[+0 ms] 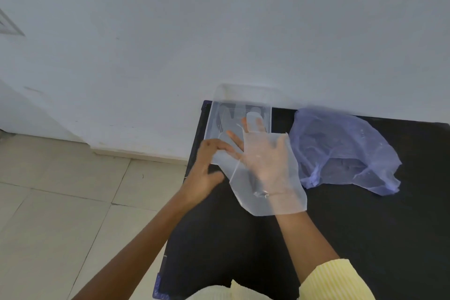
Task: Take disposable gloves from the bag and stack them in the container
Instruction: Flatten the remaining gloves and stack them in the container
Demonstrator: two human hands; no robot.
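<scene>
Here I'm holding my right hand (265, 153) straight-fingered beneath a filmy translucent glove (246, 190), my left hand (207, 170) pinching its edge.

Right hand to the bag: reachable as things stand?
Probably yes. The bag lies on the table just right of the right hand, nothing between them. But a glove drapes over that hand, which may hamper a grip.

The glove (248, 195) is thin translucent plastic film; the bag (341, 143), crinkled plastic; the container (219, 114), clear smooth plastic. The table (365, 226) looks matt; the sleeve (341, 280) is ribbed cloth.
</scene>
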